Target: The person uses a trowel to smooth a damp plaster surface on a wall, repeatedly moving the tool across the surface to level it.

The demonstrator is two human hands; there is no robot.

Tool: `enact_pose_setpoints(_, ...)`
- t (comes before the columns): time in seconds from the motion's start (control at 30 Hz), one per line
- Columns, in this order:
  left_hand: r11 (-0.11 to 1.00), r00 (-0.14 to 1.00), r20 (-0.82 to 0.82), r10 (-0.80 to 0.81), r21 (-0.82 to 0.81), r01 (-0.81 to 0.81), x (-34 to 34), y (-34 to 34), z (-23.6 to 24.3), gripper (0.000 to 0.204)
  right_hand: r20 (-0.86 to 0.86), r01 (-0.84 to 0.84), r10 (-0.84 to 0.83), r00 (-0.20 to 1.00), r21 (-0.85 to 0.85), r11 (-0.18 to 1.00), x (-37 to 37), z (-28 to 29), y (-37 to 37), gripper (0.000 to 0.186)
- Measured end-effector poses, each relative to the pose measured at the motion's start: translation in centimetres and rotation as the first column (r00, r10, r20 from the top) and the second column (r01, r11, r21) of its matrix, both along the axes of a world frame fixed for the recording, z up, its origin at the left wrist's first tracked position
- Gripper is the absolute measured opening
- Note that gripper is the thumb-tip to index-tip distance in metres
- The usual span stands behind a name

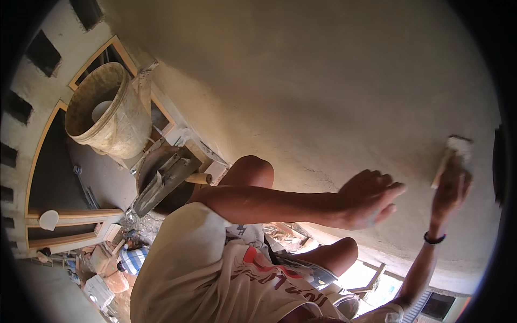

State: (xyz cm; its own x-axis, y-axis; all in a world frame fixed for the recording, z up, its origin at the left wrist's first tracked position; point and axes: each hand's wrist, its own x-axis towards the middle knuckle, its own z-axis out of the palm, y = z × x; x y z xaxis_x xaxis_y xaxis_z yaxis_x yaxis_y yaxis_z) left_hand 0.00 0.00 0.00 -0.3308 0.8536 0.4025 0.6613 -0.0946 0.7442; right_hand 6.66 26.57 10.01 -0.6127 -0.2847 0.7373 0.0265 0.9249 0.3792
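On the plastered wall surface (344, 86), my right hand (452, 183) grips a pale flat float-like tool (456, 145) pressed to the plaster, its exact kind partly hidden by my fingers. Left of it, my left hand (366, 199) hangs near the same surface with fingers loosely curled, nothing visible in them and grey residue on the skin. A wooden-handled metal trowel (164, 180) lies on a bucket (145, 177) behind my left forearm, beside my bare knee (247, 172).
A large dirty bucket (124, 129) stands at upper left among wood-framed openings (47, 214). Below, a person in a striped blue top (134, 261) is among bricks and rubble (102, 258). Wooden pieces (371, 277) and another container (344, 304) are at lower right.
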Motion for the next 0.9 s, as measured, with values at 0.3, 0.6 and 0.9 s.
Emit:
enact_pose_setpoints(0.3, 0.443, 0.76, -0.007, 0.65, 0.816, -0.371, -0.4, 8.9, 6.5, 0.075, 0.004, -0.047, 0.055, 0.998, -0.454, 0.89, -4.6, 7.1, -6.6, 0.038)
enact_pose_setpoints(0.6, 0.249, 0.593, 0.151, 0.791, 0.805, -0.538, -1.8, 12.5, 9.6, 0.073, 0.05, 0.16, -0.153, 0.987, -0.368, 0.916, -0.9, 6.1, -2.2, 0.04)
enact_pose_setpoints(0.9, 0.224, 0.367, 0.663, 0.652, 0.293, -0.929, -5.2, 8.1, -12.7, 0.051, 0.042, -0.194, 0.242, 0.969, -0.469, 0.861, 4.6, -5.5, -4.1, 0.043)
